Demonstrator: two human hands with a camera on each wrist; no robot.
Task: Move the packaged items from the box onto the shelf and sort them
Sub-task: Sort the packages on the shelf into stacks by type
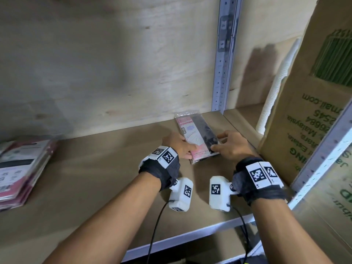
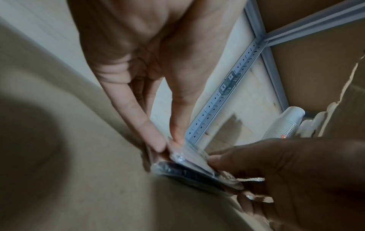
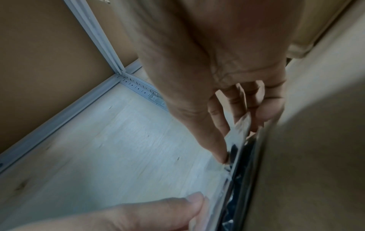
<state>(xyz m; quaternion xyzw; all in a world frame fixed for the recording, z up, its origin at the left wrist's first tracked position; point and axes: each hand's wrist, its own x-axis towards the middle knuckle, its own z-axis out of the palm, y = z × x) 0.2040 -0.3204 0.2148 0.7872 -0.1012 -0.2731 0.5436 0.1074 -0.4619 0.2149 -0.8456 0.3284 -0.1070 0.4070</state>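
A flat pink and black packaged item (image 1: 196, 136) in clear plastic lies on the brown shelf board (image 1: 95, 168), close to the back wall. What looks like a second pack lies under it. My left hand (image 1: 187, 149) pinches its left edge between thumb and fingers. My right hand (image 1: 219, 143) grips its right edge and near corner. In the left wrist view the left fingers (image 2: 158, 140) press on the pack's edge (image 2: 189, 162). The right wrist view shows the right hand's thumb and fingers (image 3: 219, 148) on the pack's shiny edge (image 3: 237, 140).
A stack of other packaged items (image 1: 22, 168) lies at the shelf's far left. A tall cardboard box (image 1: 314, 111) stands just right of my right hand, with a column of white cups (image 1: 274, 92) behind it. A grey metal upright (image 1: 222, 63) rises behind the pack.
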